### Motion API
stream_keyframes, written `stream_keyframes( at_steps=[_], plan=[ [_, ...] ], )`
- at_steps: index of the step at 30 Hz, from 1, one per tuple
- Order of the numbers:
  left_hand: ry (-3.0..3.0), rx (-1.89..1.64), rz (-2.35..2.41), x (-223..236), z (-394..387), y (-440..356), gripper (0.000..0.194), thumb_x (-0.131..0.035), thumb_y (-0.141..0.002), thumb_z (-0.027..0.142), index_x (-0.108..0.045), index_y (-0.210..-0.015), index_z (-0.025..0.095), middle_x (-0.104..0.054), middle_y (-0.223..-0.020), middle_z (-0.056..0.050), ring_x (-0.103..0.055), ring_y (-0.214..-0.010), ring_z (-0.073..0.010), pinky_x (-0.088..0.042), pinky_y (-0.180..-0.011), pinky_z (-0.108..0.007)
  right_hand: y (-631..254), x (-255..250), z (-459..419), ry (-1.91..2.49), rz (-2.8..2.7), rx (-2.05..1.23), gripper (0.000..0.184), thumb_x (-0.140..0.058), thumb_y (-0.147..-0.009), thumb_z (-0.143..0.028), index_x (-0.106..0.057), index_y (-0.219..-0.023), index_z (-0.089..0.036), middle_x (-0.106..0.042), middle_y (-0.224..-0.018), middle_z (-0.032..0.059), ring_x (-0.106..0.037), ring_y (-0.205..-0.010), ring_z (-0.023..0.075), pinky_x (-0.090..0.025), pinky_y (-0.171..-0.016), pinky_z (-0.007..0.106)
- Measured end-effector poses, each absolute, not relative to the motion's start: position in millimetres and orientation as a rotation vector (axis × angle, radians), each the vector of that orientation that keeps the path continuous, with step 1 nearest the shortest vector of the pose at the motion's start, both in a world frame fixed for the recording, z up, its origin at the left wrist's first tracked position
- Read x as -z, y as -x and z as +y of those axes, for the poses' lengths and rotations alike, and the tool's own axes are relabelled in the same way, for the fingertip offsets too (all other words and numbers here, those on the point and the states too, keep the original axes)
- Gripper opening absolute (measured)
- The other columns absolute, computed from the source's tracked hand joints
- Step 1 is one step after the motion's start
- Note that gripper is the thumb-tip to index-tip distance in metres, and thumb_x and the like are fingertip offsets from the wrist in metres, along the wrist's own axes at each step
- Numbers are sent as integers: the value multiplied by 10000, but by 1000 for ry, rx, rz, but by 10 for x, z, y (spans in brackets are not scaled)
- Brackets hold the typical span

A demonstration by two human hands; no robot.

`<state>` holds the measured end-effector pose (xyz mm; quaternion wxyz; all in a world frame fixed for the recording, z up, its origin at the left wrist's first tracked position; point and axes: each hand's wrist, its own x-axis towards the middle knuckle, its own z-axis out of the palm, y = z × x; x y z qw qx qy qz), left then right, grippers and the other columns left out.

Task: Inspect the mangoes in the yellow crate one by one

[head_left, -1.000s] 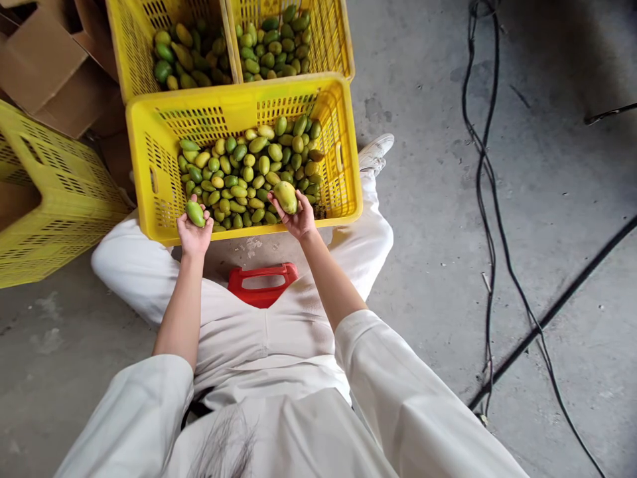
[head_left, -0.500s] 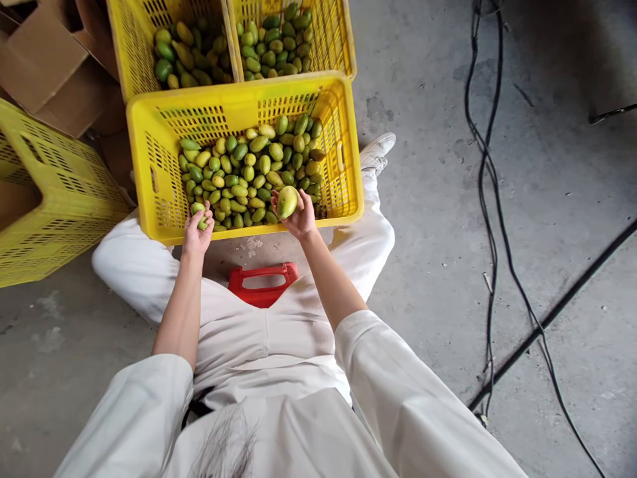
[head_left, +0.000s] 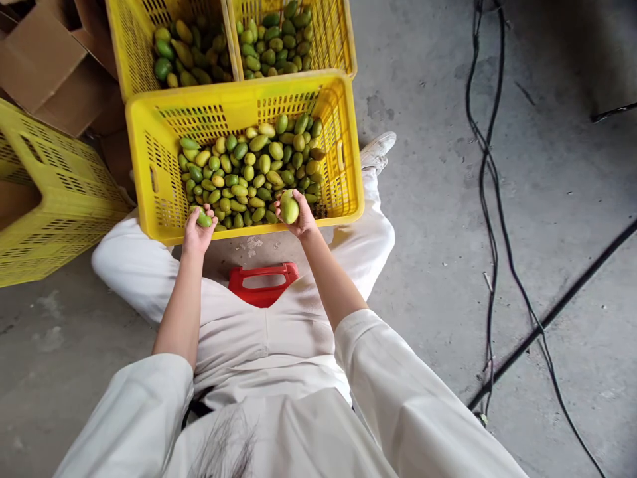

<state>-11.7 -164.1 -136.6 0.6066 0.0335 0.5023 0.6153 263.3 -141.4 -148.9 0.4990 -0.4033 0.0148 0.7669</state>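
My left hand (head_left: 197,234) is closed on a green mango (head_left: 204,219) above the near left rim of a yellow crate (head_left: 243,109). In my right hand (head_left: 304,222) is a larger, paler green mango (head_left: 289,207), gripped above the crate's near edge toward the right. Many small green and yellowish mangoes (head_left: 249,171) lie in the crate below both hands. The fingers partly cover each held fruit.
Behind stand two more yellow crates, a left one (head_left: 130,46) and a right one (head_left: 343,36), with mangoes inside. Another yellow crate (head_left: 74,176) and cardboard boxes (head_left: 44,56) are at the left. A red stool (head_left: 263,285) is under me. Black cables (head_left: 490,166) cross the floor.
Both held mangoes have turned slightly in my fingers. My hands stay nearly in the same places, and the fruit in the crate looks unmoved.
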Motion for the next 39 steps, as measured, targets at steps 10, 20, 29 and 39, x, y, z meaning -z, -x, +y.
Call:
stream_keyframes(
  at_steps=[10,20,29,39],
  plan=[
    [-25,-1472,1080,1335,-1651,126,156,-752,-1020,268,-687,-887,219,-659,-783,24,-620,-669,-91,-547,-680,-212,-2636,1425,-1441,932,67,-1824,301,-765,-947,-545,-658,-1035,-278,-808,-927,20,-828,-1032,239,-741,-828,365],
    [-63,-1376,1167,1352,-1616,103,248,-909,-920,209,-676,-835,202,-748,-870,-10,-706,-746,-110,-554,-681,-211,-2622,1377,-1466,977,2,-1811,149,-681,-994,-280,-675,-1143,-290,-792,-929,-54,-819,-890,158,-734,-880,309],
    [-72,-1389,1155,1309,-1617,115,247,-778,-1030,198,-618,-843,218,-466,-640,92,-445,-502,-43,-456,-594,-171,-2616,1460,-1439,949,-26,-1782,301,-846,-893,-318,-595,-1059,-328,-757,-927,-71,-801,-878,157,-713,-806,276],
    [-103,-1383,1137,1385,-1662,158,121,-782,-1002,379,-765,-1054,272,-734,-872,-7,-708,-780,-142,-588,-748,-245,-2660,1387,-1502,914,49,-1780,219,-724,-906,-455,-705,-1055,-296,-832,-1005,20,-812,-1138,253,-722,-918,407]
  ],
)
